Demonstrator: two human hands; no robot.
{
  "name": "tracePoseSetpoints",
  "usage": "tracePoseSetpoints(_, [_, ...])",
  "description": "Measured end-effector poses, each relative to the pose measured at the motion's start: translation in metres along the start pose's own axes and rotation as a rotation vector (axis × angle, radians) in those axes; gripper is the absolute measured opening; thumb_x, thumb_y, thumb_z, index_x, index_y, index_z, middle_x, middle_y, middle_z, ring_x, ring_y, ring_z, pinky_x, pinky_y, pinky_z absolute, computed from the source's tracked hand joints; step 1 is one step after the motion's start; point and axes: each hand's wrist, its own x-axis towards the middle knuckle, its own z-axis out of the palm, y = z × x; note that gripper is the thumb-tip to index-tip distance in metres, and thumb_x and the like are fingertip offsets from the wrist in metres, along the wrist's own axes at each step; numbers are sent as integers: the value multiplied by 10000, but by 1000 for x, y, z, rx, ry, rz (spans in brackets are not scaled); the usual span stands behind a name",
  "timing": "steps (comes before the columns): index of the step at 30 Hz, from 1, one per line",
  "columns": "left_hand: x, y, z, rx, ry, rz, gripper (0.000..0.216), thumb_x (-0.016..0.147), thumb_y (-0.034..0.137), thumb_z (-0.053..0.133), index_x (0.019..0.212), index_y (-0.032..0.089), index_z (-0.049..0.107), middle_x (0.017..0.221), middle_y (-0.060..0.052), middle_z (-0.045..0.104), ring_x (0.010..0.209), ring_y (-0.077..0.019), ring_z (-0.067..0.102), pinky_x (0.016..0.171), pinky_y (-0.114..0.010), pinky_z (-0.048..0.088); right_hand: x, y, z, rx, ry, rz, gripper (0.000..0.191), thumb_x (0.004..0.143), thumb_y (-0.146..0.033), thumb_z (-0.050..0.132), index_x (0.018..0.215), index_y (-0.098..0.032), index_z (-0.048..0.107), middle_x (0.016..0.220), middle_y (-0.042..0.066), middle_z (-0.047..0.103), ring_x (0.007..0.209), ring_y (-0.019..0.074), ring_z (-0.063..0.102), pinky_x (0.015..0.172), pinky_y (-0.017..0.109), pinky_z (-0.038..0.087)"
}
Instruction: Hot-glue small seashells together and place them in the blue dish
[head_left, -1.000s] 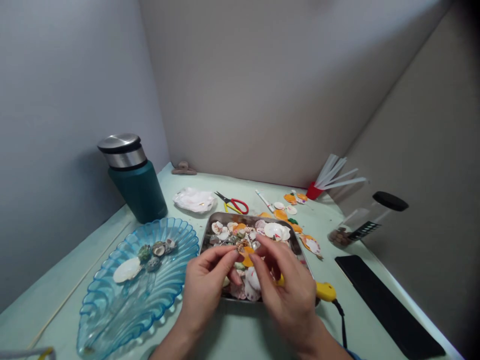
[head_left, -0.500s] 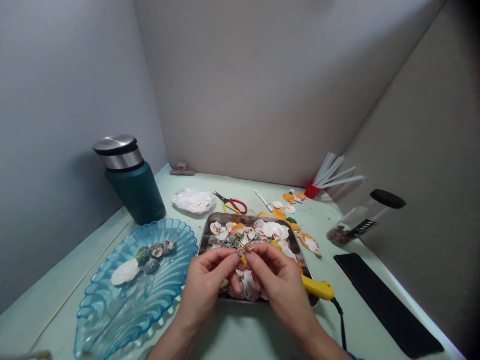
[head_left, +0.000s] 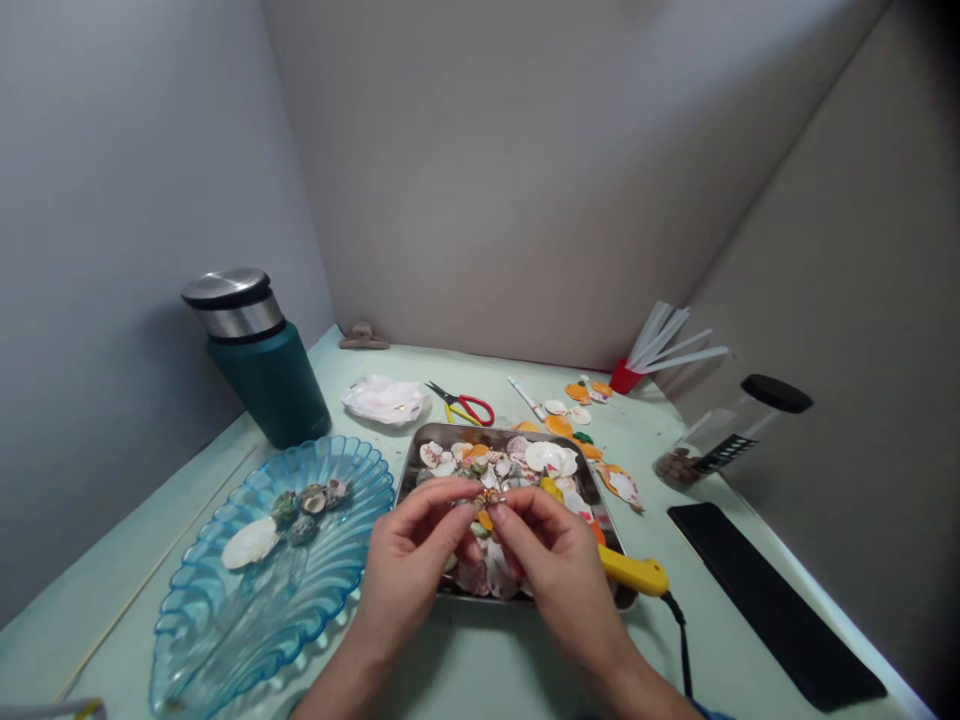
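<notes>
My left hand (head_left: 412,565) and my right hand (head_left: 559,565) meet over a metal tray (head_left: 420,445) full of mixed seashells. Both pinch one small speckled shell (head_left: 489,496) between thumb and fingertips, held just above the tray's contents. The other fingers are curled. A blue glass leaf-shaped dish (head_left: 225,610) lies to the left of my left hand, with a flat white shell (head_left: 251,541) and several small dark shells (head_left: 311,500) in it.
A yellow glue gun (head_left: 636,575) with a black cord lies right of the tray. A black flat object (head_left: 772,605), a tilted jar (head_left: 731,435), a red cup of white sticks (head_left: 660,355), scissors (head_left: 465,405), crumpled tissue (head_left: 386,400), loose shells (head_left: 577,420) and a teal flask (head_left: 259,360) surround it.
My hands have come together from rummaging in the tray and lifted a small shell, both now pinching it. The yellow glue gun, earlier partly covered by my right hand, shows more.
</notes>
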Motion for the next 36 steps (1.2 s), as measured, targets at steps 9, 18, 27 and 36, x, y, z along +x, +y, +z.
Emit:
tracePoseSetpoints(9, [-1,3,2,86,50,53,115,735,253,698,797,159,722,878,-54,701,466,-84,591,492,-206,506,-4,-3,4,52,-2,18,275,725,-399,712,690,-161,577,503,-75,472,449,66,379,434,183,317])
tracePoseSetpoints(18, [-3,-2,1,253,40,221,141,748,232,687,880,188,710,993,-85,678,731,-166,665,598,-231,547,-3,-2,4,105,4,93,299,718,-419,712,683,-160,567,450,-90,458,397,50,361,417,168,316])
tracePoseSetpoints(27, [-3,0,2,153,55,31,219,768,296,671,940,161,654,548,26,623,503,-113,584,499,-193,486,-1,0,-1,35,-48,35,288,715,-429,734,711,-160,630,546,-53,549,439,63,424,420,172,332])
tracePoseSetpoints(36, [-3,-1,0,249,32,76,204,775,298,665,930,167,687,590,2,660,514,-128,611,526,-218,509,-2,-5,-3,46,-101,54,308,771,-433,692,694,-153,592,549,-54,548,407,42,392,419,162,328])
